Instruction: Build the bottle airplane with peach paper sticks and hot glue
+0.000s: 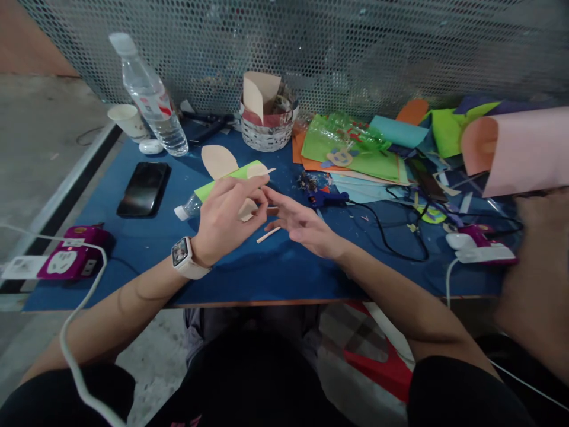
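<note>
My left hand (224,216), with a smartwatch (183,256) on the wrist, is raised over the blue table (249,273), its fingers curled round a small beige paper cut-out (247,209). Beside it my right hand (299,224) is open, fingers stretched toward the left hand's fingertips and touching them. A thin beige stick (268,235) lies on the table under the hands. Behind the left hand lie a beige oval cut-out (219,161) and a green sheet (226,179).
A water bottle (150,98), a paper cup (128,121) and a black phone (144,188) sit at the left. A woven basket (268,127) stands at the back. Coloured paper sheets (360,148), a blue glue gun (328,198) and cables fill the right. Another person's arm (536,284) is at the right edge.
</note>
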The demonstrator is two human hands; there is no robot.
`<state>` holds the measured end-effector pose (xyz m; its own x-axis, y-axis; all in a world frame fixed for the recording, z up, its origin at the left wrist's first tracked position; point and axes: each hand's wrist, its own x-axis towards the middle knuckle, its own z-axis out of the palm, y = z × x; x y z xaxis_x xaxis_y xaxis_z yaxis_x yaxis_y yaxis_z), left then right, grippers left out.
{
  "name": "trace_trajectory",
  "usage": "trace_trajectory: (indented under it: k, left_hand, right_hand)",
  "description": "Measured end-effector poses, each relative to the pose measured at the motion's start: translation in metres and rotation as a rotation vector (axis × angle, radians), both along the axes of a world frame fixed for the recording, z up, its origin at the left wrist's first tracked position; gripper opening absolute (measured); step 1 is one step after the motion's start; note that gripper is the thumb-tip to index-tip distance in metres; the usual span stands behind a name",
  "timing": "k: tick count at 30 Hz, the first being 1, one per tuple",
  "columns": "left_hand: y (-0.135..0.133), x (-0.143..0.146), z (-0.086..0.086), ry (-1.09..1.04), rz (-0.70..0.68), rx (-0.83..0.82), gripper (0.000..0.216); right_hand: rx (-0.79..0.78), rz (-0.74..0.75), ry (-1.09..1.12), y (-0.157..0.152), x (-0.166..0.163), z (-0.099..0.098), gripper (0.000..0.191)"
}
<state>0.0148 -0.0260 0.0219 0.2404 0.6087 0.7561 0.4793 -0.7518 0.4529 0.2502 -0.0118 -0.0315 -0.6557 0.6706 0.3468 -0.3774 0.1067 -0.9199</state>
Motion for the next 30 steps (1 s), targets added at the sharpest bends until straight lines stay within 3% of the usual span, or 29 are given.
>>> trace_trajectory:
  k: [4, 9, 12, 15, 17, 20, 24, 26, 30]
  left_hand:
    - [0.001, -0.005, -0.004, -0.011, -0.191, -0.010, 0.041]
    - [-0.013, 0.001, -0.010, 0.309, -0.679, 0.030, 0.022]
    - [-0.027, 0.009, -0.011, 0.538, -0.748, 0.175, 0.034]
    - [-0.031, 0.008, -0.012, 0.570, -0.759, 0.271, 0.035]
    - [-0.024, 0.000, -0.012, 0.503, -0.709, 0.271, 0.032]
    - [-0.002, -0.019, -0.015, 0.455, -0.451, 0.169, 0.037]
    - [0.028, -0.041, -0.016, 0.486, 0.020, -0.086, 0.024]
    - [0.038, -0.048, -0.015, 0.562, 0.190, -0.161, 0.018]
    - [0.050, -0.061, -0.009, 0.600, 0.314, -0.215, 0.031]
  right_hand:
    - [0.002, -0.138, -0.038, -0.001, 0.002, 0.012, 0.078]
    - [-0.004, -0.665, -0.033, 0.022, 0.024, 0.025, 0.045]
    - [-0.003, -0.845, -0.081, 0.045, 0.045, 0.027, 0.052]
    - [0.089, -0.923, -0.240, 0.059, 0.063, 0.028, 0.049]
    - [0.252, -0.973, -0.434, 0.062, 0.072, 0.030, 0.038]
    - [0.457, -0.977, -0.727, 0.062, 0.082, 0.029, 0.030]
    - [0.416, -0.914, -0.944, 0.062, 0.089, 0.025, 0.048]
    - [0.379, -0.885, -1.035, 0.062, 0.091, 0.025, 0.049]
    - [0.326, -0.811, -1.187, 0.059, 0.096, 0.029, 0.042]
